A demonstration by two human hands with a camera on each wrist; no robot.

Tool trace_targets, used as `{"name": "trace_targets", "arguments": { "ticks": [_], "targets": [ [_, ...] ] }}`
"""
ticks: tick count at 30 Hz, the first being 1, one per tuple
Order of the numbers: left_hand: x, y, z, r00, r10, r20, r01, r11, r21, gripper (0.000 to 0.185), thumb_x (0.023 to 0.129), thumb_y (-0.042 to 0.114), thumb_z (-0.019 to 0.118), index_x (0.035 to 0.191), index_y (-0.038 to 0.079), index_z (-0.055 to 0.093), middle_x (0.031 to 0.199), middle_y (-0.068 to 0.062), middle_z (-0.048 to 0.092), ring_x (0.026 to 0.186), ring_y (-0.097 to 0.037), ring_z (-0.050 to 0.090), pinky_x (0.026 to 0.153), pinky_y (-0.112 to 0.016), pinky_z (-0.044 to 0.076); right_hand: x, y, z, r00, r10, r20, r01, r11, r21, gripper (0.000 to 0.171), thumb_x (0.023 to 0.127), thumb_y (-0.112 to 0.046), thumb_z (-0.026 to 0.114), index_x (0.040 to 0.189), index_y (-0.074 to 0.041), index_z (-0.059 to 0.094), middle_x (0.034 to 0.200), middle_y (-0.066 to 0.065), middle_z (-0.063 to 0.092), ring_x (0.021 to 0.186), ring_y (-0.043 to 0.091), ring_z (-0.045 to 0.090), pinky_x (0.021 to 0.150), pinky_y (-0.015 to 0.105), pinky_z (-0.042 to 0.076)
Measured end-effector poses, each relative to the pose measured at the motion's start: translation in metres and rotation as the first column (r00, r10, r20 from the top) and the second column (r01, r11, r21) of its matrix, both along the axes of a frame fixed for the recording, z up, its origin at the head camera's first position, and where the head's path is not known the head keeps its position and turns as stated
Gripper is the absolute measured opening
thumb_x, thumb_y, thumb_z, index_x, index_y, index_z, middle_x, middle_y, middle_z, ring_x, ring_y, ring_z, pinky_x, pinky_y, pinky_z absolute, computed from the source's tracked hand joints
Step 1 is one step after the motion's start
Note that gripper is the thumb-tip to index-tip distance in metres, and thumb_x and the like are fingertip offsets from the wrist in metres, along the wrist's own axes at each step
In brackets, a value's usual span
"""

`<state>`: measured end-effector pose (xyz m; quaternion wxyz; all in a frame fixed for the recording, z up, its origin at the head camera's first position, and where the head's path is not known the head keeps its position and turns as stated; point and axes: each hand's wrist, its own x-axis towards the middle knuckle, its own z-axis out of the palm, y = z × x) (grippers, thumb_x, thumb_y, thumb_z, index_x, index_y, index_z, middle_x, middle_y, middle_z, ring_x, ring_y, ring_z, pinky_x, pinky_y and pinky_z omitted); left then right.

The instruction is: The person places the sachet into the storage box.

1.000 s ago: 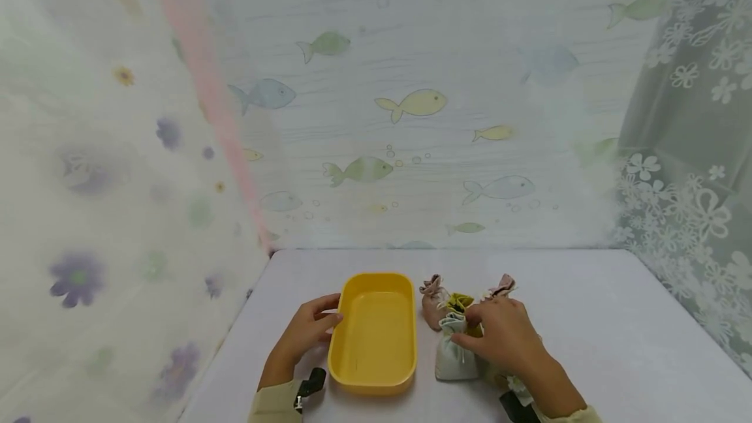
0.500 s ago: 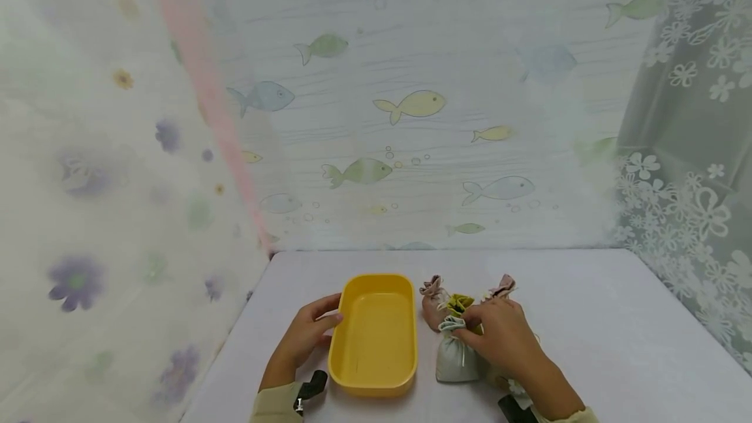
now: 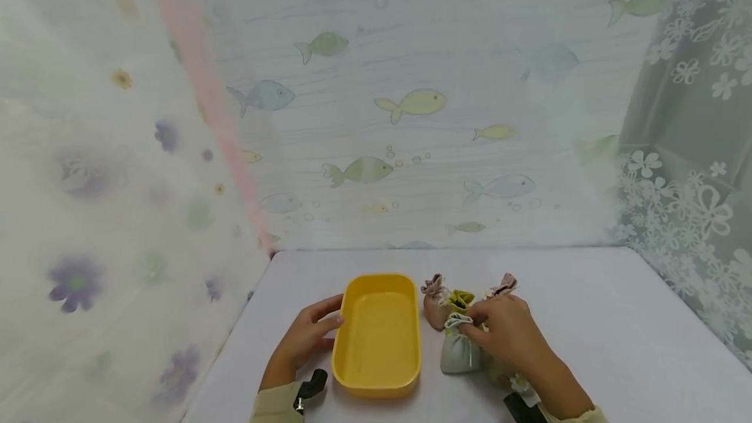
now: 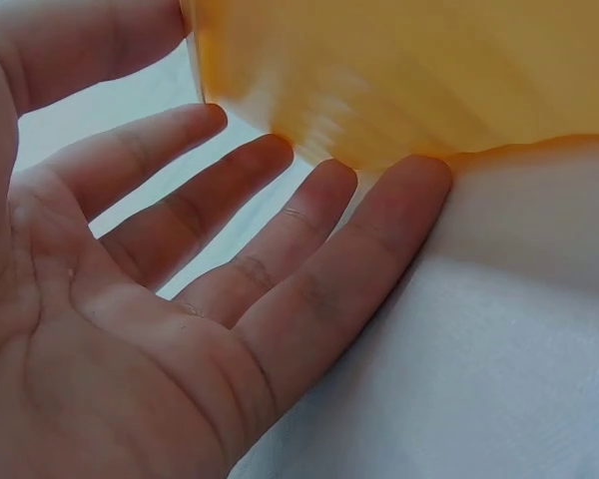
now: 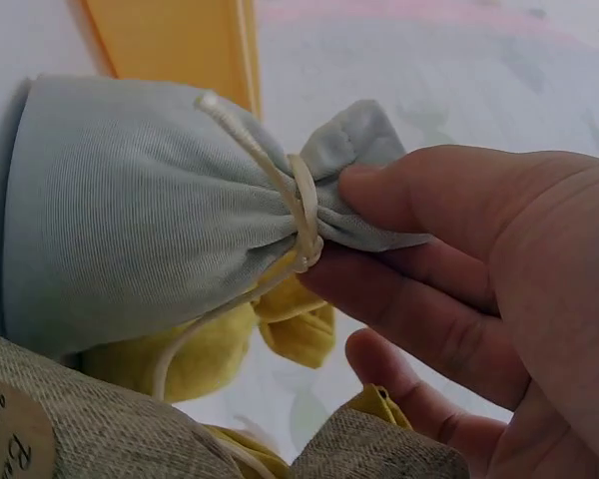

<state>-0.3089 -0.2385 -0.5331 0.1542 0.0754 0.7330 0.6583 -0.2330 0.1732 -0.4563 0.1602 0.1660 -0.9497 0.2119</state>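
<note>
A yellow oblong tray (image 3: 377, 371) lies on the white table. My left hand (image 3: 307, 336) rests against its left wall with straight fingers (image 4: 309, 269) touching the tray (image 4: 399, 70). To the tray's right stand several small drawstring pouches. My right hand (image 3: 501, 333) pinches the gathered neck of the grey-blue pouch (image 3: 459, 352), thumb and fingers closed on the top of the pouch (image 5: 150, 230) just above its cord. A yellow pouch (image 3: 461, 300) and two pink pouches (image 3: 435, 297) stand behind it. A burlap pouch (image 5: 90, 429) lies below in the right wrist view.
The white table (image 3: 587, 318) is walled by printed curtains: fish pattern (image 3: 411, 103) at the back, flowers at the left (image 3: 76, 273), lace at the right (image 3: 687, 201). Bare table surface stretches to the right and behind the pouches.
The right hand's grip shifted from the grey-blue pouch's body up to its neck, and the pouch now stands more upright and slightly to the right. The left hand stayed at the tray.
</note>
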Motion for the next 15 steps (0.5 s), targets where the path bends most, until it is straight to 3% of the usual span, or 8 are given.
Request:
{"name": "trace_targets", "arguments": {
  "ticks": [7,15],
  "targets": [
    [0.0000,0.0017,-0.0030,1.000,-0.002,0.020,0.001,1.000,0.026,0.065,0.096,0.033,0.075,0.154,0.017,0.051,0.161,-0.012,0.045,0.130,-0.027,0.062,0.094,-0.047,0.061,0.0044,0.0023,0.0033,1.000,-0.023,-0.013,0.023,1.000,-0.008,0.011,0.080,-0.033,0.088,0.081,-0.031,0.077,0.074,-0.024,0.069,0.086,0.015,0.064,0.093,0.058,0.050],
    [0.0003,-0.0017,-0.0017,1.000,-0.005,0.017,0.004,0.999,0.032,0.066,0.096,0.034,0.075,0.154,0.017,0.050,0.162,-0.013,0.044,0.131,-0.027,0.061,0.095,-0.047,0.060,0.0028,0.0008,0.0018,0.991,0.017,-0.135,-0.025,0.998,-0.058,0.015,0.077,-0.028,0.091,0.079,-0.032,0.076,0.074,-0.027,0.068,0.081,0.007,0.062,0.087,0.049,0.053]
  ]
}}
